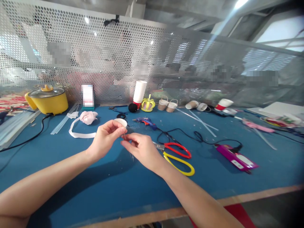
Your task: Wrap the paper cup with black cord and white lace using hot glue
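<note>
My left hand [108,136] pinches a small white rounded piece [121,122], perhaps paper or ribbon, between thumb and fingers. Just to its right, my right hand [142,148] has its fingertips closed around thin, hair-like strands [132,156] that hang below; whether they are thread or glue I cannot make out. Both hands are raised over the blue table. A pale pink fabric rose [88,117] lies beyond my left wrist, with a white ribbon [82,135] curving from it behind that hand. Beside my right hand lie scissors [179,150] with one red and one yellow handle, blades partly hidden.
A blue glue gun [147,122] lies ahead, its black cord running to a purple power strip [236,158]. A yellow electric pot [52,100], phone [87,95], stacked paper cups [140,90] and yellow crown [148,104] stand along the perforated screen [99,57].
</note>
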`<state>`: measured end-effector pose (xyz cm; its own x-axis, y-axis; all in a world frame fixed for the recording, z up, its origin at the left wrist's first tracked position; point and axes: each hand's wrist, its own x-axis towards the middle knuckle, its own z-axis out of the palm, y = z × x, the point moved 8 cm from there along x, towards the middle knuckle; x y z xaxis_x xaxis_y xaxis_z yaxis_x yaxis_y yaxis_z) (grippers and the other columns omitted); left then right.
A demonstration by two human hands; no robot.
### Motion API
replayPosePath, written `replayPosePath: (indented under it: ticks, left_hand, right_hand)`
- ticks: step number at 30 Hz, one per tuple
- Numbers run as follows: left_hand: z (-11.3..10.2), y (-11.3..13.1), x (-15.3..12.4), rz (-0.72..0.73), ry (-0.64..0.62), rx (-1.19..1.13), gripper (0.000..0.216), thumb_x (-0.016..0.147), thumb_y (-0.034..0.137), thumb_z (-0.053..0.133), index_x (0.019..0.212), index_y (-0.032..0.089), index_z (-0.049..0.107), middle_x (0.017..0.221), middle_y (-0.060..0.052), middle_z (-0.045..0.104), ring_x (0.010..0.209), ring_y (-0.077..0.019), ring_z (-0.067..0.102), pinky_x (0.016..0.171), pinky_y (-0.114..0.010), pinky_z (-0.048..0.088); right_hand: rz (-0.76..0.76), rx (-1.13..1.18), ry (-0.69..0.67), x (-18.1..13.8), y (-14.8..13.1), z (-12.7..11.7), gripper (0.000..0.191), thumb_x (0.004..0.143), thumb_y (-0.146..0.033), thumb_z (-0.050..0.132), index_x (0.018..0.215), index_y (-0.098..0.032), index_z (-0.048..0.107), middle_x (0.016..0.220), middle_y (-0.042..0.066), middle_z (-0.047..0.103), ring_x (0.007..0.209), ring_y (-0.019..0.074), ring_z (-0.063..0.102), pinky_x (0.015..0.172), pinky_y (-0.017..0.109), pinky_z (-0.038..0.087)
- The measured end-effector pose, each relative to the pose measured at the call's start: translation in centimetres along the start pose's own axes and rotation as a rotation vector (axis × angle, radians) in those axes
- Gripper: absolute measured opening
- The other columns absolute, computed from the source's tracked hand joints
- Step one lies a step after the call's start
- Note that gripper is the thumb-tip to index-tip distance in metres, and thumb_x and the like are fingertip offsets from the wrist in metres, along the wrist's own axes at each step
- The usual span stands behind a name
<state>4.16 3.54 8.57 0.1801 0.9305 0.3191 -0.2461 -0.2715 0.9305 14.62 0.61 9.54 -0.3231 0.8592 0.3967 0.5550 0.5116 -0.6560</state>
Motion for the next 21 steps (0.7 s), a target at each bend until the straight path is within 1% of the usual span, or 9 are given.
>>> replayPosePath:
  ticks: [4,7,11,15,21]
  left_hand:
    - [0.0,0.1,0.0,0.022,-0.005,0.005,0.016,0.071,0.027,0.065,0.069,0.014,0.056,0.062,0.001,0.06,0.058,-0.0085,0.054,0.057,-0.022,0.046]
    - [0.1,0.1,-0.1,0.016,-0.001,0.004,0.016,0.072,0.027,0.064,0.069,0.014,0.056,0.058,0.002,0.059,0.055,-0.0085,0.054,0.054,-0.021,0.045]
    - [0.1,0.0,-0.2,0.007,0.018,-0.01,0.016,0.07,0.027,0.066,0.067,0.014,0.056,0.057,0.002,0.06,0.054,-0.0082,0.054,0.055,-0.021,0.046]
    - [0.0,-0.2,-0.1,-0.005,0.031,-0.043,0.016,0.068,0.026,0.067,0.066,0.014,0.057,0.056,0.002,0.06,0.054,-0.0083,0.055,0.054,-0.022,0.046]
    - [-0.1,-0.9,0.0,-0.047,0.044,-0.098,0.012,0.064,0.022,0.07,0.067,0.014,0.062,0.054,0.003,0.061,0.052,-0.0077,0.055,0.053,-0.021,0.046]
  right_hand:
    - [0.012,0.077,-0.032,0.0,0.0,0.2,0.02,0.083,-0.027,0.052,0.074,-0.016,0.067,0.072,0.004,0.067,0.063,0.0146,0.058,0.059,0.025,0.042]
    - [0.042,0.13,-0.046,-0.1,0.1,0.3,0.024,0.083,-0.026,0.051,0.066,-0.016,0.065,0.066,0.003,0.065,0.061,0.0137,0.058,0.058,0.024,0.042]
    - [0.083,0.159,-0.053,-0.1,0.4,0.3,0.027,0.083,-0.03,0.053,0.062,-0.017,0.064,0.061,0.001,0.062,0.052,0.0108,0.052,0.05,0.023,0.038]
    - [0.117,0.191,-0.081,-0.3,0.5,0.6,0.032,0.083,-0.033,0.051,0.059,-0.016,0.062,0.051,-0.001,0.055,0.044,0.0079,0.044,0.044,0.021,0.034]
    - [0.128,0.204,-0.097,-0.3,0.6,0.8,0.032,0.084,-0.032,0.05,0.058,-0.016,0.059,0.046,-0.004,0.047,0.04,0.0064,0.04,0.042,0.021,0.032]
